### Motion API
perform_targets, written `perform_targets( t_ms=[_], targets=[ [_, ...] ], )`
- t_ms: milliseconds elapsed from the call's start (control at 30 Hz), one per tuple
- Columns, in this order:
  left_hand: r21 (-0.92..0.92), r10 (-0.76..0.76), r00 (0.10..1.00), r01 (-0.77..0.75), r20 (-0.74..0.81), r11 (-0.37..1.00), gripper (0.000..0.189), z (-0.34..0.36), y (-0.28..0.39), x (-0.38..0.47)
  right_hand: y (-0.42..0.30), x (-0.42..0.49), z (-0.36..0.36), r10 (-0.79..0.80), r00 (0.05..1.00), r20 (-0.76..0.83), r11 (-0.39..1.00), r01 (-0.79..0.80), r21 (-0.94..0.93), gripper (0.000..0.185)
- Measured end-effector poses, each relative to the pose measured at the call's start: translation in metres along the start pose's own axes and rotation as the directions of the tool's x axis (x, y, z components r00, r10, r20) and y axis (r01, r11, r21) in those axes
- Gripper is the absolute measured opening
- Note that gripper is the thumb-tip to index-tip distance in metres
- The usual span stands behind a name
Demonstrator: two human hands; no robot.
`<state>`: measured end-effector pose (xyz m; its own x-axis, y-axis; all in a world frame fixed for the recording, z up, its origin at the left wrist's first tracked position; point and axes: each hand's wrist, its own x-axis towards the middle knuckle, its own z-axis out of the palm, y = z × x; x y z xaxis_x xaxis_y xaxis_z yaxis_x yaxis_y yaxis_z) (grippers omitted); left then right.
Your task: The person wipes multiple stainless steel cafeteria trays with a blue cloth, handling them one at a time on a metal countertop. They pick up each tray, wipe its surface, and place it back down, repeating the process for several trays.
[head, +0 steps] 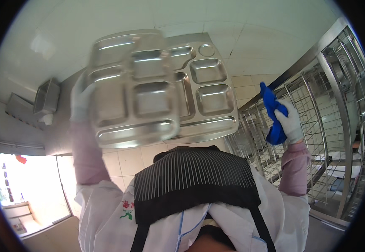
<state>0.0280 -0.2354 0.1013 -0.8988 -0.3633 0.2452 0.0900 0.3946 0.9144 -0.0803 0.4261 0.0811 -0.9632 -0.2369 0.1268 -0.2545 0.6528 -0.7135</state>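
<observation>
My left hand (81,99), in a white glove, grips the left edge of a stainless steel compartment tray (130,94). This tray is blurred and its hollows face me. Behind it and to the right lies another steel compartment tray (214,100), partly covered by the first. Whether more trays lie beneath it cannot be seen. A bunched blue cloth (273,116) is in my right hand (289,121), which also wears a white glove. That hand is held out to the right, apart from the trays, in front of a wire rack.
A tall metal rack with wire baskets (335,94) stands close on the right. On the left, a small steel container (46,97) is by the wall. A striped black apron (198,176) covers my front. Bright daylight comes through an opening (28,186) at lower left.
</observation>
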Motion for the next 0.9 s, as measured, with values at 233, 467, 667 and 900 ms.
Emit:
perform_targets(
  t_ms=[233, 467, 667, 900],
  targets=[
    [-0.153, -0.246, 0.927, 0.209, -0.282, 0.966, 0.055, -0.114, -0.164, -0.022, 0.021, -0.049, 0.068, 0.371, 0.928, 0.043, 0.882, -0.367, 0.295, 0.037],
    [0.369, -0.138, 0.944, 0.247, -0.299, 0.896, 0.052, -0.039, -0.219, 0.002, -0.014, -0.026, 0.099, 0.239, 0.970, 0.050, 0.921, -0.243, 0.304, 0.034],
    [0.012, -0.116, 0.986, 0.116, 0.122, 0.993, 0.061, 0.121, -0.057, -0.013, -0.042, 0.013, 0.123, 0.232, 0.970, -0.076, 0.923, -0.195, 0.332, 0.036],
    [0.330, -0.063, 0.956, -0.037, 0.287, 0.943, 0.085, 0.181, -0.014, -0.029, -0.054, 0.035, 0.134, 0.136, 0.986, -0.101, 0.991, -0.137, -0.003, 0.053]
  ],
)
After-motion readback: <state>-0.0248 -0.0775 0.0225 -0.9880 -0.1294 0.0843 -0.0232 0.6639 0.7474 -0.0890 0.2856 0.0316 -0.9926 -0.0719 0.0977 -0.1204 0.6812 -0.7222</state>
